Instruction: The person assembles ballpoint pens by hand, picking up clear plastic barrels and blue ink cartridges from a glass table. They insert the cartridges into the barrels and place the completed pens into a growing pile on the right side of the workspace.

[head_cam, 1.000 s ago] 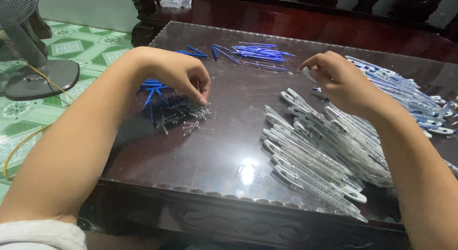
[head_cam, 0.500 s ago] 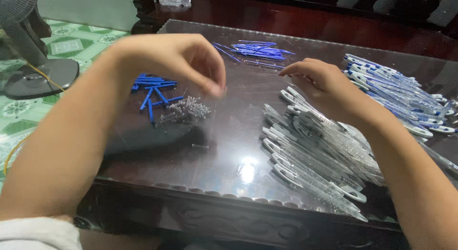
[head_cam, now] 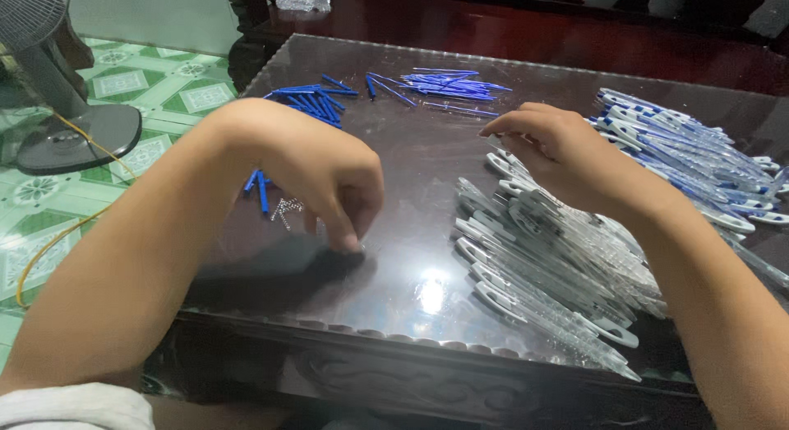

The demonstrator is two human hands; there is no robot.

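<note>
from left to right: a fan (head_cam: 49, 110) stands on the tiled floor (head_cam: 156, 93) beside the dark glass tabletop (head_cam: 411, 266). the left hand (head_cam: 325, 179) is curled knuckles-up, its fingertips (head_cam: 352, 243) pressed to the glass just beside a small heap of springs (head_cam: 288, 210); whether a spring is already pinched between them cannot be told, as the fingers hide the contact. short blue tubes (head_cam: 308, 97) lie behind the hand, a few more beside the springs, and blue refills (head_cam: 448, 85) are scattered farther back. the right hand (head_cam: 567, 155) is half closed over the near pile of clear barrels (head_cam: 542, 266), thumb and forefinger at the tip of one barrel, apparently holding it, though the grip itself is partly hidden. finished pens (head_cam: 682, 151) lie fanned at the far right. to do this step well, judging from the layout: pinch a single spring with thumb and forefinger rather than rake the heap, since the coils look apt to tangle; lift it clear of the glass before carrying it; keep the barrel steady and its open end turned toward the left hand, so the small part need not be regripped in the air.
</note>
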